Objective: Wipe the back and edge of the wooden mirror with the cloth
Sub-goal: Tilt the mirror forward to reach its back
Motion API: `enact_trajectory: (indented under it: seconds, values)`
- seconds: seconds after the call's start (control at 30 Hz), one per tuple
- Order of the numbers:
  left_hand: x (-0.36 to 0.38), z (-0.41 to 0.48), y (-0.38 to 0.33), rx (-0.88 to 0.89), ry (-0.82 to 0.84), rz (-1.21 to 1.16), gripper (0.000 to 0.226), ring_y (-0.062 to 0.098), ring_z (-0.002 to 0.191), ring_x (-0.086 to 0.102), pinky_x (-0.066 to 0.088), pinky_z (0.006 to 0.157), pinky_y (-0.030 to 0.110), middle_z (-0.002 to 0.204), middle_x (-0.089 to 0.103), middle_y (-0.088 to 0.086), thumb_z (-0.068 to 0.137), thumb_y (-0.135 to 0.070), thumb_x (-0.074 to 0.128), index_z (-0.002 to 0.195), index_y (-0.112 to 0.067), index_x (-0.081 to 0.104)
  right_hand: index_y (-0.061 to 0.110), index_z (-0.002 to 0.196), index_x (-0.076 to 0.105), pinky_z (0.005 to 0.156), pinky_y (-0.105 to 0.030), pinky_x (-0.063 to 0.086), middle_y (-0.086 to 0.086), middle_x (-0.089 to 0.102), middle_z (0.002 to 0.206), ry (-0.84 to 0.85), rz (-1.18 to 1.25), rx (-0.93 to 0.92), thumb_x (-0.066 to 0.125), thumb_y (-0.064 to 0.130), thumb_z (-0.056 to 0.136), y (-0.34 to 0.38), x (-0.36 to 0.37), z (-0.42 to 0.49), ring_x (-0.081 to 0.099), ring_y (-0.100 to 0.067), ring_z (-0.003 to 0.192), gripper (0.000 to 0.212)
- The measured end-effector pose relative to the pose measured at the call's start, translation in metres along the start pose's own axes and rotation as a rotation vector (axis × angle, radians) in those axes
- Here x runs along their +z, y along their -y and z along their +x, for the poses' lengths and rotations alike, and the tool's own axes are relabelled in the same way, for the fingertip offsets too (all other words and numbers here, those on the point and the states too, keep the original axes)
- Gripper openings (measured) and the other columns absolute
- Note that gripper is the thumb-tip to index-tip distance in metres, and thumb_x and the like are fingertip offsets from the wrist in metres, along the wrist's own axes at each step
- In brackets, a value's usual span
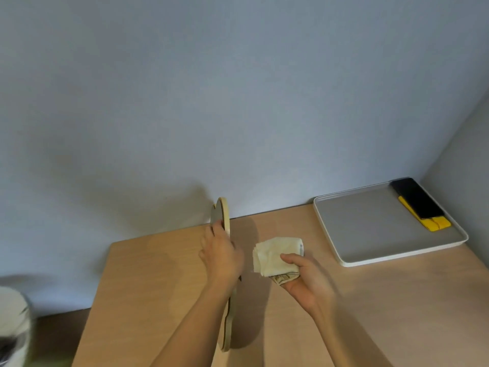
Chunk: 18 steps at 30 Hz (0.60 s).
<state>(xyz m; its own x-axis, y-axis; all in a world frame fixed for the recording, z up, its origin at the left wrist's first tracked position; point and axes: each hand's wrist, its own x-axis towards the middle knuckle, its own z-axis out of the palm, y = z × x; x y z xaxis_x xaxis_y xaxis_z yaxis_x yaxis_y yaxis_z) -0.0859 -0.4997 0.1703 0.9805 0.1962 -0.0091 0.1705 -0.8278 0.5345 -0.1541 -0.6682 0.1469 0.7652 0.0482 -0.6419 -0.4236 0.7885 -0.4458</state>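
Observation:
The round wooden mirror (224, 213) stands on edge on the table, seen almost edge-on, its pale rim running from the far end to the near end. My left hand (221, 254) grips its upper rim from the left, with the glass side facing left. To the right, apart from the mirror, my right hand (301, 279) holds a folded cream cloth (275, 254) above the tabletop. A small gap separates the cloth from the mirror's wooden back.
The light wooden table (158, 282) ends at the blue-grey wall. A white tray (352, 260) lies at the back right, holding a black and yellow tool (423, 207). A white object (13, 321) stands on the floor at the left.

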Motion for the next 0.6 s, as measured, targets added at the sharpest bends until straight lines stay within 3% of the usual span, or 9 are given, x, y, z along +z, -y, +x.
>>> enact_trajectory:
  seconds: [0.1, 0.17, 0.27, 0.37, 0.43, 0.53, 0.6]
  values:
    - [-0.021, 0.012, 0.026, -0.015, -0.018, -0.136, 0.041, 0.037, 0.113, 0.059, 0.054, 0.089, 0.052, 0.112, 0.068, 0.01, 0.088, 0.002, 0.057, 0.127, -0.011, 0.062, 0.008, 0.121, 0.062, 0.098, -0.063, 0.052, -0.024, 0.076, 0.111, 0.001, -0.042, -0.024, 0.058, -0.011, 0.092, -0.012, 0.008, 0.006, 0.07, -0.043, 0.106, 0.035]
    - [-0.044, 0.02, 0.054, -0.044, -0.007, -0.278, 0.034, 0.035, 0.103, 0.065, 0.058, 0.081, 0.047, 0.096, 0.069, -0.001, 0.088, 0.003, 0.058, 0.111, -0.021, 0.061, 0.011, 0.118, 0.062, 0.091, -0.058, 0.057, -0.019, 0.078, 0.106, 0.007, -0.102, -0.055, 0.059, -0.011, 0.093, -0.02, 0.016, 0.006, 0.074, -0.038, 0.099, 0.033]
    - [-0.079, 0.027, 0.104, -0.196, 0.044, -0.501, 0.035, 0.032, 0.104, 0.071, 0.062, 0.081, 0.05, 0.112, 0.071, 0.002, 0.097, -0.005, 0.062, 0.126, -0.025, 0.059, 0.015, 0.114, 0.062, 0.073, -0.04, 0.062, -0.003, 0.082, 0.089, 0.047, -0.255, -0.1, 0.06, -0.009, 0.095, -0.039, 0.035, 0.003, 0.079, -0.022, 0.083, 0.031]
    - [-0.102, 0.028, 0.148, -0.305, 0.072, -0.668, 0.04, 0.032, 0.105, 0.074, 0.066, 0.079, 0.051, 0.122, 0.073, 0.005, 0.1, -0.007, 0.062, 0.138, -0.021, 0.059, 0.016, 0.117, 0.064, 0.066, -0.026, 0.061, -0.009, 0.079, 0.1, 0.048, -0.465, -0.171, 0.06, -0.007, 0.095, -0.073, 0.056, -0.001, 0.076, -0.02, 0.093, 0.033]
    - [-0.11, 0.028, 0.169, -0.323, 0.061, -0.749, 0.042, 0.035, 0.104, 0.075, 0.065, 0.082, 0.054, 0.123, 0.074, 0.009, 0.099, -0.003, 0.063, 0.137, -0.021, 0.061, 0.019, 0.116, 0.065, 0.061, -0.018, 0.056, -0.008, 0.074, 0.105, 0.039, -0.686, -0.294, 0.061, -0.004, 0.094, -0.102, 0.072, -0.001, 0.072, -0.011, 0.088, 0.032]
    - [-0.112, 0.029, 0.198, -0.313, 0.068, -0.842, 0.042, 0.034, 0.1, 0.077, 0.066, 0.079, 0.047, 0.117, 0.078, 0.011, 0.097, 0.002, 0.063, 0.131, -0.023, 0.066, 0.029, 0.111, 0.063, 0.074, -0.031, 0.057, 0.002, 0.071, 0.105, 0.078, -0.89, -0.458, 0.058, -0.004, 0.093, -0.152, 0.097, 0.003, 0.068, -0.014, 0.092, 0.038]
    - [-0.109, 0.03, 0.219, -0.34, 0.087, -0.923, 0.043, 0.036, 0.103, 0.076, 0.065, 0.081, 0.047, 0.119, 0.078, 0.013, 0.097, 0.003, 0.062, 0.132, -0.022, 0.066, 0.027, 0.122, 0.063, 0.085, -0.033, 0.054, 0.006, 0.07, 0.116, 0.16, -0.967, -0.554, 0.055, -0.008, 0.092, -0.186, 0.116, 0.005, 0.066, -0.008, 0.103, 0.047]
